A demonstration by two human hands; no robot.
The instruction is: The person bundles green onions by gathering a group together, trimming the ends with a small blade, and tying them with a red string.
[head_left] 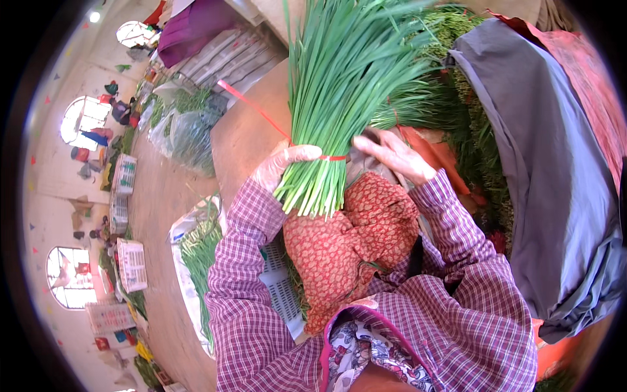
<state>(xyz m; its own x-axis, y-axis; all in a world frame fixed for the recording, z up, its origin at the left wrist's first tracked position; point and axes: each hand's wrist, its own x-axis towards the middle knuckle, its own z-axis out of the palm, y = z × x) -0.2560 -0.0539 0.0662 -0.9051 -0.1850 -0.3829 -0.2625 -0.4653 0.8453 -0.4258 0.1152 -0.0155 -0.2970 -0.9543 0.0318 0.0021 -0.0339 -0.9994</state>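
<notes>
A thick bunch of long green garlic chives (353, 78) stands upright before me, pale cut ends downward. Around it, near those ends, runs a narrow red tie (333, 157), with a loose tail (251, 108) sticking out to the upper left. My left hand (284, 164), in a thin pale glove, is closed round the bunch from the left, thumb across the front beside the tie. My right hand (395, 153) is just right of the bunch at tie height, fingers curled in. What those fingers pinch, if anything, is hidden.
More greens (418, 101) lie behind my right hand. A grey cloth (522, 130) drapes over a heap at right. A white sack of greens (202, 261) and a plastic crate (277, 294) stand at left. Bagged greens (189, 124) and crates (132, 264) line the far left.
</notes>
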